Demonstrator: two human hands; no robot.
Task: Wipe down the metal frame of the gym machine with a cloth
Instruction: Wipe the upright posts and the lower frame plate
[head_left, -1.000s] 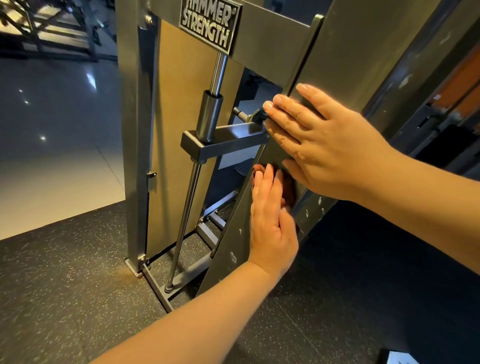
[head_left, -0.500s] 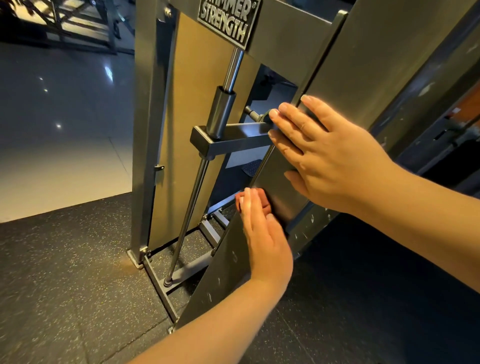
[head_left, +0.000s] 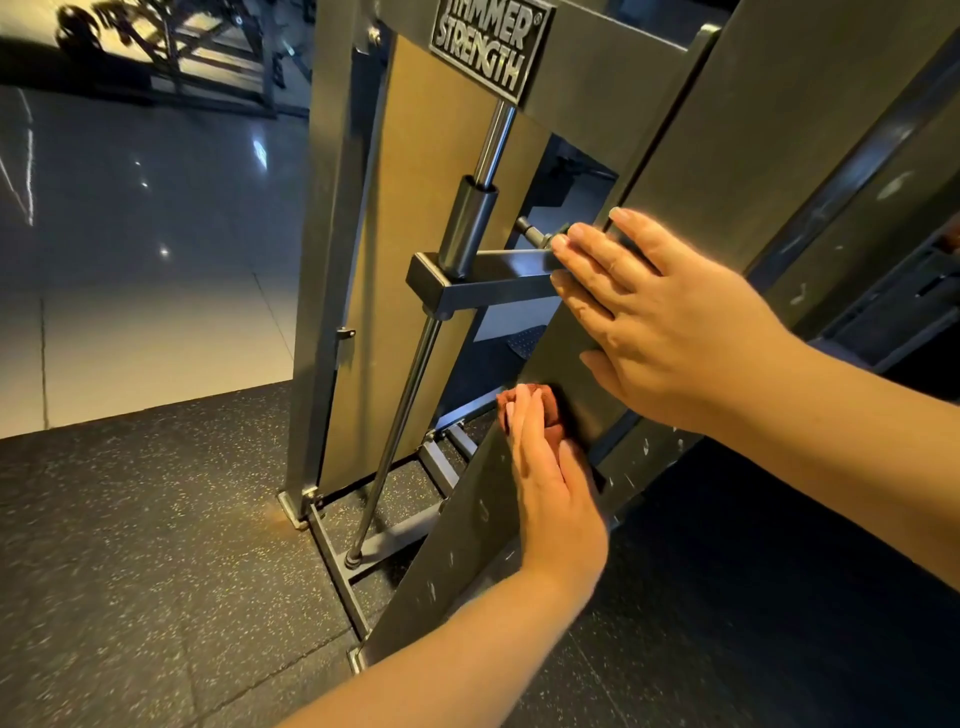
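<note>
Head view: reddish cloth (head_left: 555, 415) is pressed against the slanted metal frame (head_left: 467, 545) by the left hand (head_left: 556, 483), fingers straight, not curled round it. Right hand (head_left: 670, 332) is laid flat on the same panel higher up, fingers extended, fingertips at the crossbar (head_left: 493, 280). Cloth sits just below the right thumb.

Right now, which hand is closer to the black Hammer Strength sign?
Right. The right hand lies below the black Hammer Strength sign; the left hand presses the reddish cloth farther down.
</note>
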